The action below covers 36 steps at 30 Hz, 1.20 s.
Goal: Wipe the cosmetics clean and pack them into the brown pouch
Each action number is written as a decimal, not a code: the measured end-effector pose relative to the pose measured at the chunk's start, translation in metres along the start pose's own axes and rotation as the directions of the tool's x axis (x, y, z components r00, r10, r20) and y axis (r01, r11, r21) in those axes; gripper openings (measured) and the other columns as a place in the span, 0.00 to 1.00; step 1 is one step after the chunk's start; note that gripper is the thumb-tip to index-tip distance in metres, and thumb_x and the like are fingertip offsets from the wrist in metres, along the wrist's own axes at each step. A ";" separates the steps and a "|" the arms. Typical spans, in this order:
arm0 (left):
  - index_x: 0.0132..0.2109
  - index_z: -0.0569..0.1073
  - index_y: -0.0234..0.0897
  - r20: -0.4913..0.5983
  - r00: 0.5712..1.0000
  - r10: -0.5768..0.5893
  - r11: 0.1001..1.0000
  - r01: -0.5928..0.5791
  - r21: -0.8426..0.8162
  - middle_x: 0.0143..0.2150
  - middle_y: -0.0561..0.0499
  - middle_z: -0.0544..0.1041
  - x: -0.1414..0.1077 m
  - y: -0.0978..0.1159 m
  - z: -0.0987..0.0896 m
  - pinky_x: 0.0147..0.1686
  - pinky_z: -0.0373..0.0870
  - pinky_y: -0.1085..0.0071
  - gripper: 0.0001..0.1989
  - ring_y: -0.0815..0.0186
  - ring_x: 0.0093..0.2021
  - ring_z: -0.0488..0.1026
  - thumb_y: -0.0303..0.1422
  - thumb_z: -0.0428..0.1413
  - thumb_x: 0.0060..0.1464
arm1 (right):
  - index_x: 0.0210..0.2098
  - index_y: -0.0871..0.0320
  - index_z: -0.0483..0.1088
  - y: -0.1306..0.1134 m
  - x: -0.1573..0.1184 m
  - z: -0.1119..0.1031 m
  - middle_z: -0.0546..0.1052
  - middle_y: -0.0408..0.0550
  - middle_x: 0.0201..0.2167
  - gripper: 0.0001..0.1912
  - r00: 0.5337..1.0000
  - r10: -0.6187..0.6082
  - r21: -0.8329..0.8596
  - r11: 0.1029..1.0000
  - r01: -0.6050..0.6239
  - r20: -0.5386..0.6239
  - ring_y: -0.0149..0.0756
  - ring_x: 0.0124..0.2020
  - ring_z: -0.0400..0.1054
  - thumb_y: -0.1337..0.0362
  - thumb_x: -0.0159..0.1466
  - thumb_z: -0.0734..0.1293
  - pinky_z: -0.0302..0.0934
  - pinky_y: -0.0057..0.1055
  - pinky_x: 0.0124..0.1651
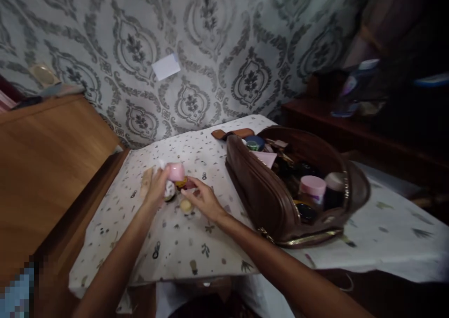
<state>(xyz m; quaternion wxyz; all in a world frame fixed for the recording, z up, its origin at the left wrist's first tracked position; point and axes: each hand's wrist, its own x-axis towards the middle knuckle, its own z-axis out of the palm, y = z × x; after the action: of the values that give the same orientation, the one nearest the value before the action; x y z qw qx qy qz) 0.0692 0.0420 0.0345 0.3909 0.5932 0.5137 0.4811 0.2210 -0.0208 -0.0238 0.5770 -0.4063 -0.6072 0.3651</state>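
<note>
Pink pot [176,172], touching the fingers of the left hand [157,187] at their tips; raised or resting on something, cannot tell. Left fingers bent in at its side, narrow; whether truly gripping, cannot tell.

Just to the right of the pot, fingers of the right hand [206,201] slightly parted, with a small yellow item [181,183] at their tips; pinching it or merely beside it, cannot tell. Between both sets of fingers, below the pot, a white item [170,188], too blurred to name. Just under the right fingertips, a round pale-yellow piece [186,205] on the cloth-covered desk [115,215]. Just left of the left fingers, partly hidden behind them, a beige item [146,178].

Well to the right of the right fingers, a brown bag [261,191], open along a gold-toned zip and packed with small goods, among them an upright jar with a pink lid [313,185] and a flat pale-pink piece [267,159]. Beyond the right fingers, behind the bag, a tan case [242,133].

Far left of the left fingers, a wooden cabinet [49,168]. Beyond all fingers, a patterned wall [206,98] bearing a white plate [166,67]. Far right of them, a clear bottle [354,91], upright.
</note>
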 end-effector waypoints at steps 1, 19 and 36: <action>0.48 0.75 0.36 0.027 1.000 -0.011 0.999 0.012 -0.037 0.38 0.47 0.79 -0.010 0.000 0.007 0.36 0.73 0.69 0.30 0.59 0.39 0.77 0.56 0.56 0.51 | 0.59 0.59 0.65 -0.001 0.001 0.000 0.77 0.54 0.50 0.27 1.000 0.013 0.082 0.997 -0.014 0.009 0.41 0.50 0.72 0.52 0.65 0.67 0.67 0.34 0.46; 0.47 0.72 0.37 -0.134 0.945 0.299 0.943 -0.271 0.194 0.46 0.46 0.76 -0.053 -0.011 -0.009 0.54 0.67 0.65 0.24 0.60 0.50 0.72 0.50 0.41 0.67 | 0.42 0.56 0.65 -0.011 -0.001 0.001 0.74 0.47 0.44 0.26 0.978 0.203 0.301 0.937 -0.178 -0.054 0.38 0.45 0.70 0.54 0.49 0.76 0.68 0.32 0.45; 0.57 0.70 0.36 0.456 0.778 0.432 0.721 -0.602 0.343 0.47 0.42 0.74 -0.055 0.009 0.009 0.50 0.66 0.62 0.18 0.58 0.49 0.71 0.36 0.42 0.69 | 0.40 0.58 0.73 -0.007 -0.006 -0.004 0.72 0.47 0.37 0.17 0.995 -0.091 -0.148 0.984 0.095 0.033 0.41 0.41 0.67 0.67 0.49 0.70 0.61 0.36 0.47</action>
<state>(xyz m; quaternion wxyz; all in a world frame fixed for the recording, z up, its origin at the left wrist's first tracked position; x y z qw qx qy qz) 0.0800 -0.0139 0.0320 0.1656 0.8651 0.3483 0.3208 0.2247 -0.0291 -0.0200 0.5535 -0.4147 -0.6587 0.2965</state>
